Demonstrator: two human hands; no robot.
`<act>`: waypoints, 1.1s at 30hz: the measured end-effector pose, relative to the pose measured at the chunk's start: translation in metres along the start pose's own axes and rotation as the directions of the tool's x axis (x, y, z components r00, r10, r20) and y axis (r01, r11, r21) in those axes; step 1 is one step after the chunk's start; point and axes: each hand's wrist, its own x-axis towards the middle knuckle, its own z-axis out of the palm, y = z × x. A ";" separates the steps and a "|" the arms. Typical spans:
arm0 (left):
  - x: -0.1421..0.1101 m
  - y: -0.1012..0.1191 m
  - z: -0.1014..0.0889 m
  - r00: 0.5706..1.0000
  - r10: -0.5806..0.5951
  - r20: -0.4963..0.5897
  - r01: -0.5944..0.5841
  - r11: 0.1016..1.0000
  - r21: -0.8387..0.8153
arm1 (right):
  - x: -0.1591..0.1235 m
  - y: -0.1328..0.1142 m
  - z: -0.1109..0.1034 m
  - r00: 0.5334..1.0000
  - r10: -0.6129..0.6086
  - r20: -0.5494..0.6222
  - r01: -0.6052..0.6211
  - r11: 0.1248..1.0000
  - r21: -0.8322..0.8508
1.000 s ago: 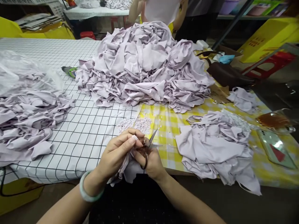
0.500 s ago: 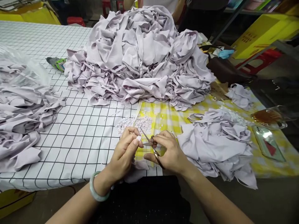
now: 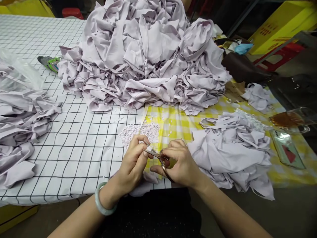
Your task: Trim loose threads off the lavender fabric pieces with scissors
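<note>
Over the table's front edge, my left hand [image 3: 135,162] pinches a piece of pale lilac fabric [image 3: 149,148]; more of the cloth [image 3: 150,177] hangs below the fingers. My right hand [image 3: 179,163] has its fingers in the handles of small scissors [image 3: 162,158]. The scissor blades point left and lie at the fabric's edge, right by my left fingertips. Just beyond my hands lies a heap of tiny fabric snippets [image 3: 131,132]. A jade-coloured bangle [image 3: 101,200] circles my left wrist.
A large mound of lilac fabric pieces [image 3: 158,46] stands at the back. Smaller piles lie left [image 3: 19,115] and right [image 3: 230,152]. A phone [image 3: 288,150] and a cup of brown liquid [image 3: 284,119] are at the right, on the yellow checked cloth [image 3: 277,175].
The scissor blades have moved left and closed together at the fabric edge between my left fingertips. The camera view has shifted slightly, bringing the big mound closer to the top.
</note>
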 end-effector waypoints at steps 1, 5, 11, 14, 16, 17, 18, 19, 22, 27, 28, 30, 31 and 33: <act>0.000 0.000 0.000 1.000 -0.003 0.005 0.003 1.000 -0.003 | 0.000 0.000 0.000 1.000 0.006 0.003 -0.006 1.000 0.006; -0.001 -0.002 0.002 1.000 0.012 0.024 -0.012 1.000 0.006 | 0.000 0.000 -0.001 0.999 0.039 0.019 -0.039 0.999 0.019; 0.003 -0.006 0.004 0.998 0.047 0.051 -0.050 0.998 0.042 | -0.006 0.005 -0.001 0.999 0.040 0.003 -0.040 0.999 0.001; 0.006 -0.007 0.006 0.995 0.041 0.089 -0.046 0.997 0.054 | -0.011 0.010 -0.001 0.999 0.050 -0.015 -0.050 0.999 -0.019; 0.008 -0.009 0.009 0.992 0.036 0.117 -0.044 0.997 0.060 | -0.015 0.012 -0.001 0.998 0.064 -0.027 -0.065 0.997 -0.033; 0.010 -0.011 0.011 0.991 0.031 0.129 -0.039 0.997 0.059 | -0.018 0.014 0.000 0.997 0.073 -0.037 -0.074 0.997 -0.038; 0.011 -0.013 0.013 0.990 0.022 0.137 -0.029 0.998 0.054 | -0.020 0.015 0.001 0.995 0.084 -0.050 -0.086 0.996 -0.040; 0.012 -0.015 0.015 0.989 0.009 0.145 -0.016 0.999 0.046 | -0.023 0.017 0.003 0.993 0.098 -0.061 -0.101 0.994 -0.036; 0.012 -0.017 0.018 0.988 -0.037 0.149 0.033 0.999 0.028 | -0.030 0.023 0.006 0.976 0.203 -0.076 -0.201 0.979 0.030; 0.011 0.029 -0.013 0.955 -0.249 0.163 0.274 0.949 -0.157 | -0.032 0.023 0.000 0.900 0.434 0.018 -0.395 0.799 0.454; 0.012 0.044 -0.026 0.946 -0.281 0.163 0.314 0.920 -0.235 | -0.028 0.020 -0.001 0.915 0.400 0.048 -0.361 0.759 0.543; 0.014 0.075 -0.055 0.954 -0.284 0.098 0.300 0.877 -0.375 | -0.019 0.011 0.001 0.961 0.251 0.118 -0.263 0.686 0.678; 0.014 0.088 -0.070 0.965 -0.258 0.038 0.249 0.868 -0.430 | -0.013 0.005 0.005 0.972 0.165 0.169 -0.236 0.650 0.723; 0.013 0.106 -0.098 0.978 -0.197 -0.074 0.135 0.857 -0.497 | 0.001 -0.010 0.018 0.959 0.024 0.284 -0.244 0.581 0.776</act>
